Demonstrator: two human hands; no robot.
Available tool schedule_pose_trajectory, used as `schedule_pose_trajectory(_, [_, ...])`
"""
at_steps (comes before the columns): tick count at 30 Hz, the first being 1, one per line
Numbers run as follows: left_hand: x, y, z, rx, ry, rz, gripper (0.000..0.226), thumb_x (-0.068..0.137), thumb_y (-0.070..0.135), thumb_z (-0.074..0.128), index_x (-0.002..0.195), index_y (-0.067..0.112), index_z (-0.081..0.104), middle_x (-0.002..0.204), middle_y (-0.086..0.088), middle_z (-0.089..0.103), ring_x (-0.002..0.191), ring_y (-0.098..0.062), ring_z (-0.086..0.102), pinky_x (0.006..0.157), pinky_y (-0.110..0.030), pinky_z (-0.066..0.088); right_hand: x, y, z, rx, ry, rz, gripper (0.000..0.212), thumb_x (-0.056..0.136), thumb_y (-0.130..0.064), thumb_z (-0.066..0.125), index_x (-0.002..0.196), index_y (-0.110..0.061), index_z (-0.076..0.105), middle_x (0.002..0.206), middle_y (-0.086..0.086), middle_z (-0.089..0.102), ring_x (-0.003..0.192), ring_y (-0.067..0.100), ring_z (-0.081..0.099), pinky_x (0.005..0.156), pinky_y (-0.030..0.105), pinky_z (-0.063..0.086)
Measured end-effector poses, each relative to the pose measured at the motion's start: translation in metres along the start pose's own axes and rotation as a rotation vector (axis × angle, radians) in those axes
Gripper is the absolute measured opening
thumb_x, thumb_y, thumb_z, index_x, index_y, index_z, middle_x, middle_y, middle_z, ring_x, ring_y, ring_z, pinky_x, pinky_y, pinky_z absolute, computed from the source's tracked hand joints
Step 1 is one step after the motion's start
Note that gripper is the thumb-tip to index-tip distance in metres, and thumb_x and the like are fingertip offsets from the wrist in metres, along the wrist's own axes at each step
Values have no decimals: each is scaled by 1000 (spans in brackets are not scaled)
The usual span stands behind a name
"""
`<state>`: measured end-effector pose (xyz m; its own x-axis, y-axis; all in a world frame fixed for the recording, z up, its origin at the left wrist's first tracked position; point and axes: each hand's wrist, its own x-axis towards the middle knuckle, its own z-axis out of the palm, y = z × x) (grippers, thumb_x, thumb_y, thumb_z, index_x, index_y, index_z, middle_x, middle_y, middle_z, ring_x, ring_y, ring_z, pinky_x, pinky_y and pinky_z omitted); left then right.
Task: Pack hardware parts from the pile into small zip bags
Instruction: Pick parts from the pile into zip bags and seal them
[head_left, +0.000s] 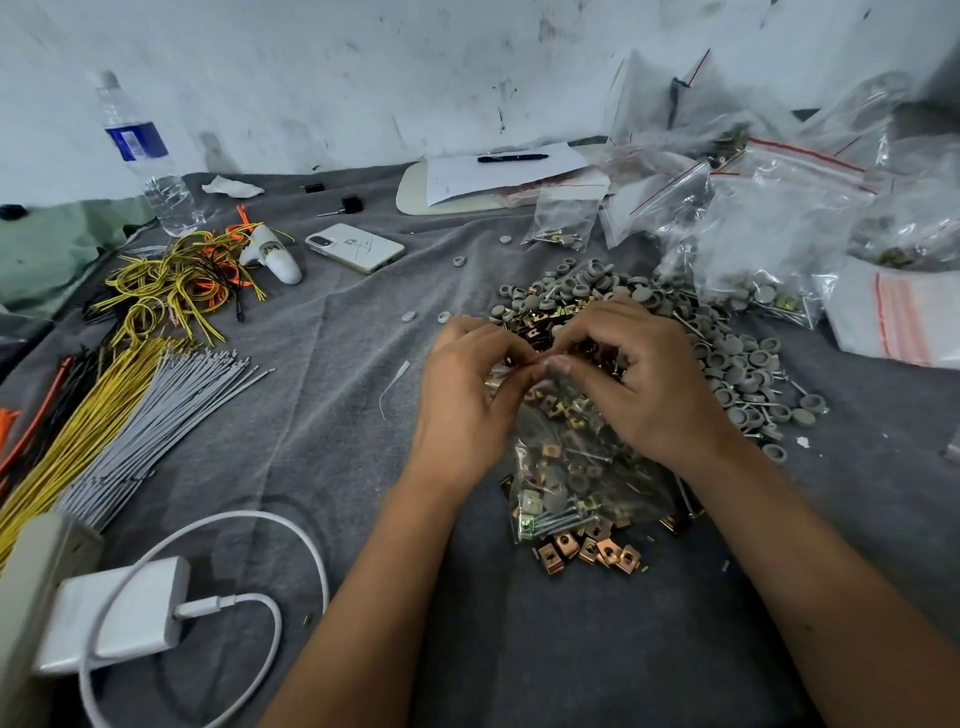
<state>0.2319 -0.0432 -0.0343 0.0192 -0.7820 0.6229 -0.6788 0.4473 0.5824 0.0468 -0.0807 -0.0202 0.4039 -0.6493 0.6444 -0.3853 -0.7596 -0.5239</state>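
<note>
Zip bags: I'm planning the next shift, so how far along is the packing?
Done: filled bags are heaped at the far right. In hand: the left hand and right hand pinch the red-striped top of a filled zip bag. Left: a large pile of grey caps and brass clips.

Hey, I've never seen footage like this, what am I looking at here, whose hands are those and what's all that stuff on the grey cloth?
There is no machine: one camera worn on a person's head looks down at their bare hands. The left hand and right hand pinch the red zip strip of a small clear zip bag filled with brass-coloured clips, screws and grey caps. Behind it lies the pile of grey caps. Also on the grey cloth: wire bundles, a phone, a water bottle and a white charger.
</note>
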Motion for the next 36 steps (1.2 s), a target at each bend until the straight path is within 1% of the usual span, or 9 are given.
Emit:
schedule_pose_trajectory(4, [1, 3, 0, 2, 15, 0, 14, 90, 26, 81, 84, 15, 75, 83, 11, 67, 95, -14, 57, 82, -26, 43, -1, 1, 1, 45, 29, 36, 10, 88, -14, 77, 97, -9, 76, 94, -6, 70, 96, 12, 63, 85, 34, 52])
schedule_pose_trajectory(7, [2, 0, -6, -1, 1, -58, 6, 87, 18, 83, 88, 16, 77, 87, 20, 62, 98, -9, 54, 83, -15, 39, -1, 3, 0, 119, 51, 96, 11, 88, -15, 77, 99, -11, 76, 94, -8, 69, 90, 12, 63, 77, 33, 51])
schedule_pose_trajectory(12, [3, 0, -9, -2, -13, -44, 6, 85, 12, 84, 85, 13, 78, 88, 5, 67, 98, -12, 55, 82, -12, 37, -1, 6, 2, 164, 49, 134, 10, 88, -13, 77, 98, -11, 75, 91, -5, 69, 84, 10, 63, 74, 24, 46])
schedule_pose_trajectory(18, [2, -6, -10, -75, 25, -192, 20, 84, 16, 85, 87, 31, 72, 89, 25, 60, 97, 0, 55, 81, -4, 37, -2, 11, -2, 338, 92, 215, 8, 90, -8, 76, 94, -13, 74, 85, 0, 70, 72, 16, 63, 65, 26, 50])
schedule_pose_trajectory(19, [2, -8, -10, -111, 31, -201, 22, 83, 14, 85, 84, 32, 71, 89, 24, 63, 99, -2, 57, 82, -6, 38, -2, 11, -3, 359, 99, 227, 7, 91, -8, 76, 94, -13, 74, 83, 1, 70, 71, 20, 61, 63, 26, 50])
schedule_pose_trajectory(24, [2, -13, -4, -296, 7, -246, 27, 78, 12, 89, 69, 27, 69, 87, 13, 74, 99, -13, 63, 90, -38, 51, -1, 11, -4, 364, 110, 243, 5, 91, -9, 76, 92, -13, 74, 84, 4, 71, 74, 31, 64, 64, 36, 54])
schedule_pose_trajectory(28, [1, -22, -5, -467, 10, -372, 10, 81, 16, 88, 84, 21, 80, 89, 0, 79, 87, -28, 73, 81, -56, 59, -2, 12, -4, 387, 139, 242, 9, 93, -11, 74, 93, -20, 73, 80, 3, 68, 71, 35, 60, 56, 38, 49])
schedule_pose_trajectory(31, [1, -23, -6, -652, 51, -514, 10, 78, 24, 88, 87, 24, 83, 92, -10, 80, 76, -29, 68, 72, -48, 53, -2, 16, -6, 440, 197, 262, 13, 94, -13, 73, 92, -26, 72, 82, 10, 67, 72, 43, 57, 55, 49, 48])
schedule_pose_trajectory(36, [3, -22, -4, -736, 44, -503, 6, 74, 18, 87, 75, 21, 81, 93, -10, 79, 59, -8, 63, 49, -16, 46, -1, 19, -5, 446, 219, 300, 15, 93, -19, 73, 92, -34, 73, 85, 4, 69, 74, 15, 60, 65, 32, 52])
